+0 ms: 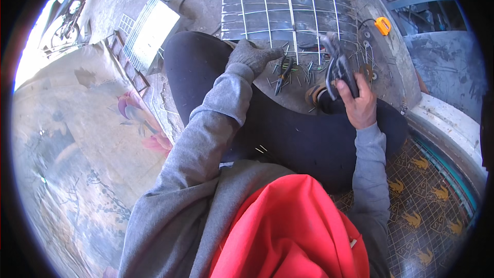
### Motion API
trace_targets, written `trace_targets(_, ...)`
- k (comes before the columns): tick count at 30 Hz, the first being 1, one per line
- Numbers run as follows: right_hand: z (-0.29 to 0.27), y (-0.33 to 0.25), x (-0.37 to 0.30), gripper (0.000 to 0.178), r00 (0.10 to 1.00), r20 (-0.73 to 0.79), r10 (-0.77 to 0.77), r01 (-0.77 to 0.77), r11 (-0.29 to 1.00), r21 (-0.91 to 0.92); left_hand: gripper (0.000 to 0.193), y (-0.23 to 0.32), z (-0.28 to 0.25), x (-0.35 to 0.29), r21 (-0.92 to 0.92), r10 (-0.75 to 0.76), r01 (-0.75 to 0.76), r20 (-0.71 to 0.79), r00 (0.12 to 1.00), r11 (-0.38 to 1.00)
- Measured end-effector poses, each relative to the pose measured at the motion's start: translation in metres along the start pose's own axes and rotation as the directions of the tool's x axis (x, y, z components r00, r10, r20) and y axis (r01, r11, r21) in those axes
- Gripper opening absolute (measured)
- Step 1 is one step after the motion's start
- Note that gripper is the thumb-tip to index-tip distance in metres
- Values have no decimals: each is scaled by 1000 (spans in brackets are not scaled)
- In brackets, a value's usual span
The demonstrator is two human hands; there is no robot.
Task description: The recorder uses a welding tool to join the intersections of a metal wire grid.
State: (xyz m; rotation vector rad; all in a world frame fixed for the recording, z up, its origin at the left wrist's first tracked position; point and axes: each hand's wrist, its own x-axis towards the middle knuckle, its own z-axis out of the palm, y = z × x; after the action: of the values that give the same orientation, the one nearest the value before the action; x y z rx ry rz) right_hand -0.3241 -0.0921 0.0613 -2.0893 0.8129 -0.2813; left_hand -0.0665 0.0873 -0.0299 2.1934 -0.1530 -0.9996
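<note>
A metal wire grid (pixel 291 15) lies on a dark ribbed sheet in front of me. My left hand (pixel 250 55), in a grey knit glove, is at its near left edge. Its fingers are folded at the wire ends and its thumb stretches right. Bare, my right hand (pixel 360 104) grips a dark power tool (pixel 340 69) that looks like an angle grinder. The tool's far end is blurred, close to the grid's near right wire ends. Pliers (pixel 282 76) with dark handles lie between my hands, among several short cut rods (pixel 310 72).
An orange tape measure (pixel 383 25) and several discs (pixel 374 75) lie to the right. At the left, a small white wire rack (pixel 149 33) leans over the floor beside a patterned sheet (pixel 77 149). My bent legs (pixel 293 128) border the work spot.
</note>
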Motion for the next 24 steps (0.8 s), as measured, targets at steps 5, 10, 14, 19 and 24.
trace_targets(5, -7, -2, -14, 40, 993, 119, 11, -17, 999, 49, 51, 4, -4, 8, 102, -64, 57, 69, 996, 993)
trace_targets(10, -9, -3, -16, 39, 988, 145, 53, -59, 998, 35, 54, 13, -9, 5, 160, -121, 100, 131, 984, 982)
trace_targets(14, -7, -5, -15, 39, 987, 145, 64, -68, 997, 22, 61, 30, -15, -8, 230, -138, 100, 154, 978, 968)
trace_targets(19, -4, -3, -14, 40, 985, 159, 68, -78, 995, 56, 71, 46, -25, -17, 298, -165, 100, 202, 965, 949)
trace_targets(24, -4, -4, -12, 42, 979, 188, 74, -83, 996, 41, 76, 50, -26, -23, 315, -147, 82, 188, 971, 946)
